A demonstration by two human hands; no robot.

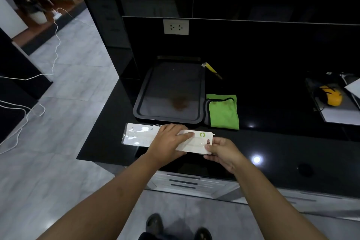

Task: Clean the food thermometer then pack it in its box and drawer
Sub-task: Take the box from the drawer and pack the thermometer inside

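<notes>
The step in hand looks like the packing: both hands are on a long, flat white cardboard box with a green ring logo point(196, 141), which lies at the near edge of the glossy black stone counter point(272, 142). The left hand point(167, 143) lies flat over the box's middle, fingers together and pressing down, while the right hand point(221, 150) pinches the box's right end between thumb and fingers. To do this well, I would keep the left palm as the anchor and let the right hand do the sliding or closing, pushing straight along the box's length so the thin card does not buckle. Just left of the left-hand grip, a white insert with a clear shiny plastic face point(139, 134) sticks out (whether it is the box's inner tray or a separate sleeve I cannot tell).

The food thermometer itself is not plainly visible; it may sit inside the packaging, under the hands.

Beyond the grip, a dark rectangular metal tray with a brown stain point(169, 93) sits on the counter, with a folded bright green microfibre cloth point(223, 112) touching its right side. Below the grip, pale drawer fronts with dark handles point(185, 182) wait.
</notes>
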